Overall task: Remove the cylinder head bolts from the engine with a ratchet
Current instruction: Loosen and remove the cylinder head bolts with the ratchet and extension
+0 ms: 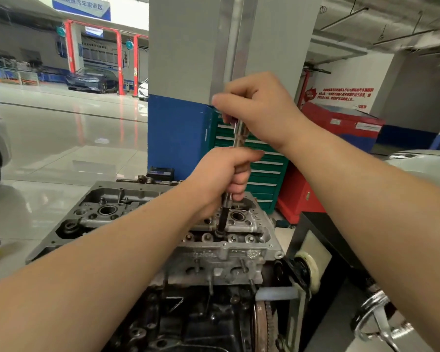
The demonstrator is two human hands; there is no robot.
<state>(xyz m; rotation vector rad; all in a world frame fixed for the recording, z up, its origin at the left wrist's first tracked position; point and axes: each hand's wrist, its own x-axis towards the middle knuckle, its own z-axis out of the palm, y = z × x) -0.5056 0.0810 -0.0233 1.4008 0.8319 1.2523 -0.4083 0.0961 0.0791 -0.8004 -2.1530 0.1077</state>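
The grey cylinder head (pixel 229 252) sits on top of the dark engine block, mounted on a stand. A long steel ratchet extension (pixel 238 134) stands nearly upright above it, ending in a black socket (pixel 223 219) that sits down in a bolt hole near the head's right end. My left hand (pixel 221 176) grips the lower part of the shaft just above the socket. My right hand (pixel 258 110) grips the upper end of the tool, hiding the ratchet head. The bolt itself is hidden under the socket.
A green drawer cabinet (pixel 262 174) and red tool chests (pixel 341 125) stand behind the engine against a grey-and-blue pillar (pixel 178 138). The engine stand's black frame (pixel 323 240) and crank handle (pixel 376 316) lie to the right. Glossy floor and parked cars fill the left.
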